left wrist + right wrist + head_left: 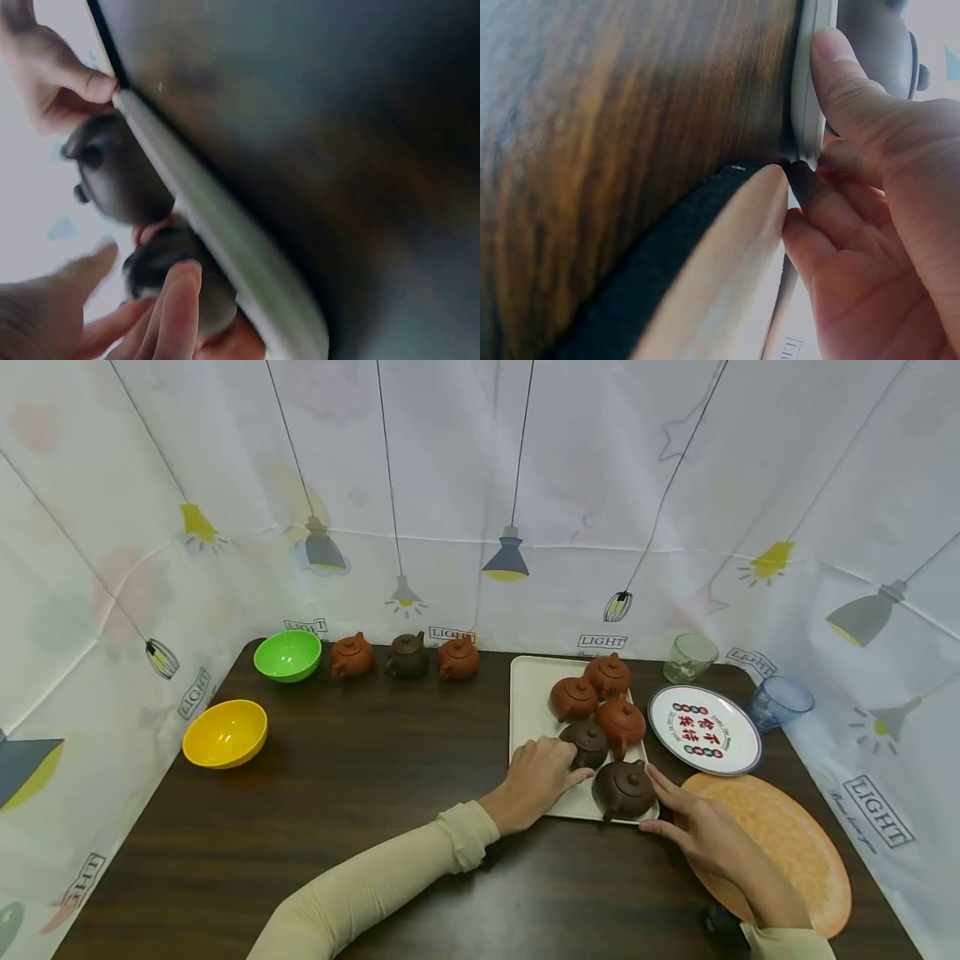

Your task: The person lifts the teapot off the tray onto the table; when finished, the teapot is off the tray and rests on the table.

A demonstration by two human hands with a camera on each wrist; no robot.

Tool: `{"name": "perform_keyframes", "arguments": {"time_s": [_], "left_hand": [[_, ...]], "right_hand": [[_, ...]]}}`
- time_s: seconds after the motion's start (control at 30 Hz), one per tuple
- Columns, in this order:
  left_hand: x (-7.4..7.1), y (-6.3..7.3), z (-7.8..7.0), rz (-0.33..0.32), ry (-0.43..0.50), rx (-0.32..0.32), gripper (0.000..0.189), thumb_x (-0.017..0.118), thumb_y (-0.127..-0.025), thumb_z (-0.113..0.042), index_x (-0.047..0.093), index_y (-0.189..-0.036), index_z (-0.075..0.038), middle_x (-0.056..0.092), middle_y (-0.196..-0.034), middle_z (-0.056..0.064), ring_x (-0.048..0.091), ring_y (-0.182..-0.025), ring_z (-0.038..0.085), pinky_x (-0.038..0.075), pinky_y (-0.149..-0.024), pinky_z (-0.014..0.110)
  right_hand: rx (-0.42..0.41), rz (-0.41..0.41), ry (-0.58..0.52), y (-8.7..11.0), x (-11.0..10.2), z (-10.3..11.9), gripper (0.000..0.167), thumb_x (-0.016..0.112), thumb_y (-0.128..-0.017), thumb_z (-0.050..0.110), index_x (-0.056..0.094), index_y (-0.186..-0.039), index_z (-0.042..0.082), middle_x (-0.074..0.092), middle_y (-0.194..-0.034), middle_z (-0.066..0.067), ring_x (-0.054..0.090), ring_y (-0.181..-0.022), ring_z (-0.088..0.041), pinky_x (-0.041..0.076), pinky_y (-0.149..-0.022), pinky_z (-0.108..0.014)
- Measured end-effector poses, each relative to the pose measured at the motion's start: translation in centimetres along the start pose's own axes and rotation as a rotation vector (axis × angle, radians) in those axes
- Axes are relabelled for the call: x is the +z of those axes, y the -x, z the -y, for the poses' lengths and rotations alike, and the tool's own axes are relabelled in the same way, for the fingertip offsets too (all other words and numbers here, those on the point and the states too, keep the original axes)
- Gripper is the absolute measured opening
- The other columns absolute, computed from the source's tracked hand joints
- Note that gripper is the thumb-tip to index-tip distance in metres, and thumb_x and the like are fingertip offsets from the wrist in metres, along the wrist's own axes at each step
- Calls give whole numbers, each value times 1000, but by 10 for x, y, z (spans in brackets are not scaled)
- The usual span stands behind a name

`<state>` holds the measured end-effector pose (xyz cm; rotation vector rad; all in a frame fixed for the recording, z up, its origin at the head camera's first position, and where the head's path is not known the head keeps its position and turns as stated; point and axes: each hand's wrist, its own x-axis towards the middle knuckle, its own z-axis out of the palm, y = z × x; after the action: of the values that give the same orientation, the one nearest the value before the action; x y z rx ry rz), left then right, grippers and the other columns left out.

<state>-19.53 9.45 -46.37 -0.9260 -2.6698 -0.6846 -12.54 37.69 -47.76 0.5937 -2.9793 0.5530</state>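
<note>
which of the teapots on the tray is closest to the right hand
The dark brown clay teapot at the near right corner of the cream tray; the right hand is right beside it, while the other four pots sit farther back.

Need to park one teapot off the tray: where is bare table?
Bare dark table between the yellow bowl and the tray, in front of the three back teapots. Crowded: tray's right side, five teapots, both hands, plate, orange mat.
</note>
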Motion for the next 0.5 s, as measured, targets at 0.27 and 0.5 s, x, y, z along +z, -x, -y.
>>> {"name": "perform_keyframes", "arguments": {"time_s": [0.27,0.5], "left_hand": [[-1,-2,0,20,145,-136,39,71,-97,-8,50,-65,-16,36,-62,-9,37,-55,5,30,-46,20],[1,-1,12,17,225,-141,23,75,-98,-8,68,-76,-12,62,-69,-5,46,-62,1,37,-57,15]], "right_hand": [[-19,-16,5,-1,3,0,81,83,-94,33,47,-159,1,56,-157,-25,52,-73,2,52,-74,-33],[-5,-9,-7,1,3,-2,82,82,-95,31,45,-161,2,56,-157,-25,40,-64,4,44,-71,-28]]}}
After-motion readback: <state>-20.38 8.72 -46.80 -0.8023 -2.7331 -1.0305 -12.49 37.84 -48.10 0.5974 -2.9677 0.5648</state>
